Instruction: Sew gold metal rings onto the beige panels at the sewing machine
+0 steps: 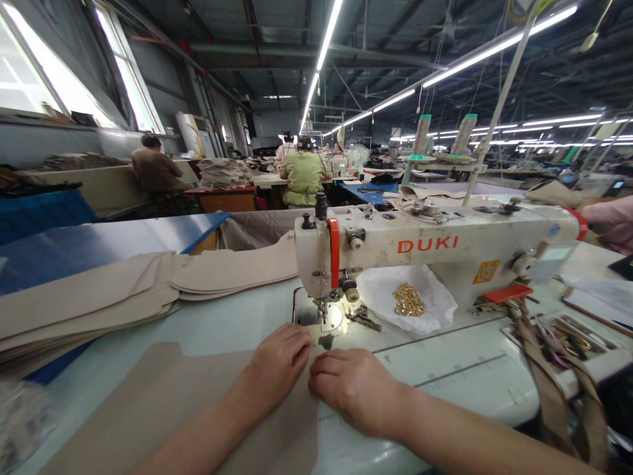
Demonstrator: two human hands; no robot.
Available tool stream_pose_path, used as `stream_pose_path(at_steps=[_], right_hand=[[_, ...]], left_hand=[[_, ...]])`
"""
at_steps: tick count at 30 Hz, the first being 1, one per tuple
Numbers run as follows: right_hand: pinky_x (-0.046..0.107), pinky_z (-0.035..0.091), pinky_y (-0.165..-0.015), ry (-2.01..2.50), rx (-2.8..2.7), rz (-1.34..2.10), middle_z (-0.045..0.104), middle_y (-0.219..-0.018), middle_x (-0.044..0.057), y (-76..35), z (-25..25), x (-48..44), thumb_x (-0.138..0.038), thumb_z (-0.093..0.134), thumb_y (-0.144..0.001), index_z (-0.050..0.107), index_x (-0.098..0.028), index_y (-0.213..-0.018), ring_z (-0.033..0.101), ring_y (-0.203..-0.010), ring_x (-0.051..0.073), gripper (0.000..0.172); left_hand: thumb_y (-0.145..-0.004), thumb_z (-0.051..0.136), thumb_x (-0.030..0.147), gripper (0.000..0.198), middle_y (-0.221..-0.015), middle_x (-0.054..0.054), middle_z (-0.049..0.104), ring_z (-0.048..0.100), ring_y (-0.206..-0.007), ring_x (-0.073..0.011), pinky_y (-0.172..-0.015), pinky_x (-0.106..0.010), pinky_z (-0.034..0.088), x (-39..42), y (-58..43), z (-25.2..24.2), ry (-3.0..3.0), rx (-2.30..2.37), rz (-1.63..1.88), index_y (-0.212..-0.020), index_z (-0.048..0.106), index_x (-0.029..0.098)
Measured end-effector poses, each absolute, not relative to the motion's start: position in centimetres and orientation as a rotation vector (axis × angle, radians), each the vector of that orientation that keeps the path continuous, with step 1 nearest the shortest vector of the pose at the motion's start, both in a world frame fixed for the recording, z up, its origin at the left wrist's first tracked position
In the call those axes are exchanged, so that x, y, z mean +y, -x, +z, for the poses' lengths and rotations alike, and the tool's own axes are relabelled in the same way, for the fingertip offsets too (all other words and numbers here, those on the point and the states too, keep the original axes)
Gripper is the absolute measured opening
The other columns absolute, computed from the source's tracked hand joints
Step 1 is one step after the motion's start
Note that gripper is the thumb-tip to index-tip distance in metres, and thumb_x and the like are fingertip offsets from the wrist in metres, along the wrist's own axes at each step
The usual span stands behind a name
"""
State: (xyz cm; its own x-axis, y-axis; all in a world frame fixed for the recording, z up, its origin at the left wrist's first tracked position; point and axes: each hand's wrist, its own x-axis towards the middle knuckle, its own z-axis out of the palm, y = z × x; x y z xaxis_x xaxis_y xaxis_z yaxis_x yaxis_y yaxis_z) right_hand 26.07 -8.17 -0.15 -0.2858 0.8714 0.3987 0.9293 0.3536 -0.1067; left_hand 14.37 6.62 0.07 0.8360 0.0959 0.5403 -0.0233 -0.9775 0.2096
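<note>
A flat beige fabric panel (198, 396) lies on the pale sewing table, its far edge just short of the sewing machine's needle (324, 311). My left hand (281, 361) rests on the panel near its upper right corner, fingers curled and closed on the material. Close beside it, my right hand (357, 388) pinches at the panel's right edge with fingertips pressed together. Its thumb is mostly hidden. A small dark patch (325, 341) shows on the table between the fingertips and the needle plate (332, 318).
Stacked beige panels (99, 290) lie at left. Behind the needle are a white bag (438, 307) with gold metal rings (408, 299) and small metal tools (364, 319). Straps (537, 369) hang over a tool tray (576, 336) at right. People sit farther back; a pink sleeve (610, 214) shows right.
</note>
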Motion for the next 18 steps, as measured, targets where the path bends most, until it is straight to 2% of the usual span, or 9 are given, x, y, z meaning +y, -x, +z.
stream_pose_path(at_steps=[18], right_hand=[[0.025,0.046,-0.078,1.584,-2.206,-0.227,0.065,-0.092,0.007,-26.0,-0.56,-8.11,-0.018,0.042,-0.093,0.06,-0.016,-0.084,0.058,-0.092,0.016,0.021]], left_hand=[[-0.084,0.046,0.015,0.02,-0.068,-0.002,0.063,0.057,-0.068,-0.0153,-0.064,-0.026,0.049,6.51,-14.9,0.04,-2.803,0.009,0.891,-0.069,0.057,0.018]])
